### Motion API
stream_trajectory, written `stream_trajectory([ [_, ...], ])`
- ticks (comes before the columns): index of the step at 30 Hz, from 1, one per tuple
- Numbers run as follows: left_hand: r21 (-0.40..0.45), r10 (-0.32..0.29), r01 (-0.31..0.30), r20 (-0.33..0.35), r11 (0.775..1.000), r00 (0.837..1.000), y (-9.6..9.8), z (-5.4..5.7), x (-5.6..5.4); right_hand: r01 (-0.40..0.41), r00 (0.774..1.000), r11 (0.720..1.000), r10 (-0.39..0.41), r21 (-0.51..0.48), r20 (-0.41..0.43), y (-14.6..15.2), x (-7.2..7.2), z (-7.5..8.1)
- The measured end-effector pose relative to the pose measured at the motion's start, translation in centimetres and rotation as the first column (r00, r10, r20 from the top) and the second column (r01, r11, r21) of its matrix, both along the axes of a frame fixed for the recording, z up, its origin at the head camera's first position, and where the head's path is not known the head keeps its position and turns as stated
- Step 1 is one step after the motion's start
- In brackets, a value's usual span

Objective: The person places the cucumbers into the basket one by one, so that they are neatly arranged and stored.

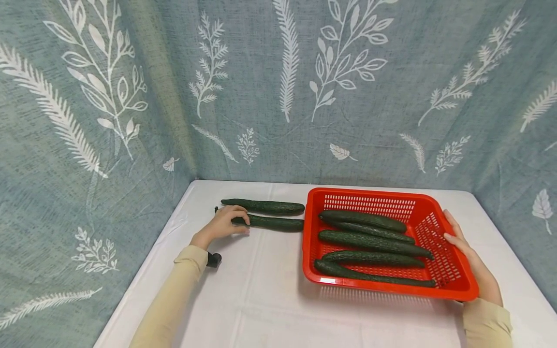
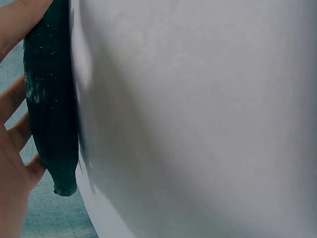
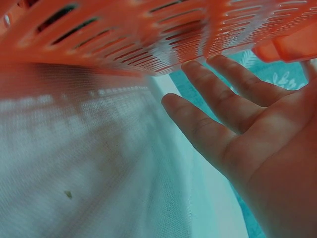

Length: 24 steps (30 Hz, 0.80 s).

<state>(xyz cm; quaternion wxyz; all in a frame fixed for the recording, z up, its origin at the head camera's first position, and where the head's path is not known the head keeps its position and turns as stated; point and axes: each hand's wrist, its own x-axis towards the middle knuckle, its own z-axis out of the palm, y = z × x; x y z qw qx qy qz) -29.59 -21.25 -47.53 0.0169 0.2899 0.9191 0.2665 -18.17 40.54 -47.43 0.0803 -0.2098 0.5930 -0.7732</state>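
Observation:
My left hand (image 1: 226,221) curves over a dark green cucumber (image 1: 276,223) on the white table. In the left wrist view, the thumb lies on the near side of this cucumber (image 2: 52,99) and the fingers pass behind it; their tips are hidden. Just behind it lies a second cucumber (image 1: 263,207). At the right, my right hand (image 1: 474,261) holds the end of a red perforated plastic basket (image 1: 311,241), thumb side at the rim. In the right wrist view, several fingers (image 3: 208,129) reach under the basket's slotted wall. Several cucumbers (image 1: 374,241) lie side by side inside.
A white cloth covers the table (image 1: 261,309). Blue-green curtains (image 1: 261,96) with white leaf prints hang behind it and along both sides. The basket's left wall stands close to the ends of the two loose cucumbers. A small black device (image 1: 213,259) sits at my left wrist.

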Motion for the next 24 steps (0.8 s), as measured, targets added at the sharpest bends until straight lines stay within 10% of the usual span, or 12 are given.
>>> stream_trajectory([
  [8, 0.001, -0.002, 0.002, -0.046, 1.000, 0.999, 0.0, -0.8, -1.1, 0.030, 1.000, 0.998, -0.030, 0.061, -0.006, 0.1, 0.1, 0.0],
  [24, 0.172, -0.017, 0.001, 0.087, 0.985, 0.996, -0.2, -1.2, -1.8, -0.037, 0.999, 0.998, 0.035, -0.046, -0.038, 0.0, 0.0, -0.1],
])
